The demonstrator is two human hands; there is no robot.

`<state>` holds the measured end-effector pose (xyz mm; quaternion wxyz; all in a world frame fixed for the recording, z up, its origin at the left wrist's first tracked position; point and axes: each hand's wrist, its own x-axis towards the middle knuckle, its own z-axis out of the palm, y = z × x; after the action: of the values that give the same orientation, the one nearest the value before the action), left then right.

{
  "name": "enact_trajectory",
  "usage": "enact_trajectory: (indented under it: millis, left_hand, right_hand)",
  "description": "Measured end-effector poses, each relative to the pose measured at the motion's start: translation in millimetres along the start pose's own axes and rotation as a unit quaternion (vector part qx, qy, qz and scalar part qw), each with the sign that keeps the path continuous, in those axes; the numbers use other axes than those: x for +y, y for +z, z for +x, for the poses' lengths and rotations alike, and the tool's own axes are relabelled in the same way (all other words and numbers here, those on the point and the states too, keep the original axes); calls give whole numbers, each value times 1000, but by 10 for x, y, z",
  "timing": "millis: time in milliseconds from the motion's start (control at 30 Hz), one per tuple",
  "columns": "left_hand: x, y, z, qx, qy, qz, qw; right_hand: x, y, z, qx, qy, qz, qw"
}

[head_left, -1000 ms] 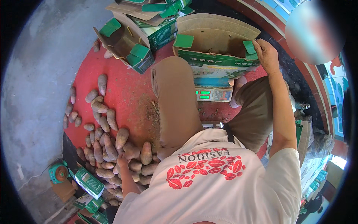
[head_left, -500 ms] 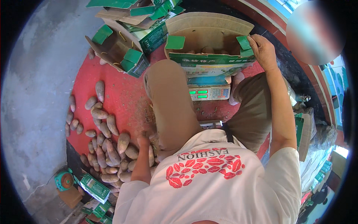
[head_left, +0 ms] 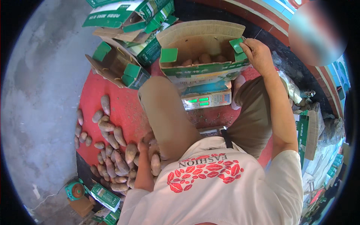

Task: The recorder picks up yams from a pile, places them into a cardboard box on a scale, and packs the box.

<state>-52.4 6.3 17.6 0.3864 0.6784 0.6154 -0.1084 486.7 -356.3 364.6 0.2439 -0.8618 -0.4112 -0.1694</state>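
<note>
My right hand [head_left: 258, 56] grips the green corner flap [head_left: 237, 45] of a large open cardboard carton [head_left: 210, 77], fingers pinched over its right edge. Brown sweet potatoes [head_left: 205, 59] show inside it. The carton sits on a blue-topped scale [head_left: 208, 99] with lit green digits, between my legs. Down on the left, my left hand [head_left: 144, 143] is beside my knee, at the edge of a pile of long brown sweet potatoes [head_left: 120, 163]. My knee and the blur hide its fingers, so I cannot tell whether it holds one.
A smaller open carton [head_left: 116, 67] stands left of the large one, below stacked green-and-white cartons [head_left: 131, 18]. The sweet potatoes lie on a red mat [head_left: 93, 93] beside a grey floor [head_left: 41, 112]. At lower left are a teal round device [head_left: 76, 190] and a green box [head_left: 105, 195].
The whole view has shifted, so the cartons and scale appear lower. My left hand has come slightly forward beside the knee. My right hand keeps its hold on the carton flap.
</note>
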Motion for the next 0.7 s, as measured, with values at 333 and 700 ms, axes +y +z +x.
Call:
enact_trajectory:
  millis: [333,700]
  left_hand:
    - [2967,-1520,-1525,200,359,-240,880]
    - [4893,-836,-2154,-80,500,-58,860]
  right_hand:
    - [39,-24,-119,-140,20,48,989]
    - [25,-55,-198,-245,5,98,964]
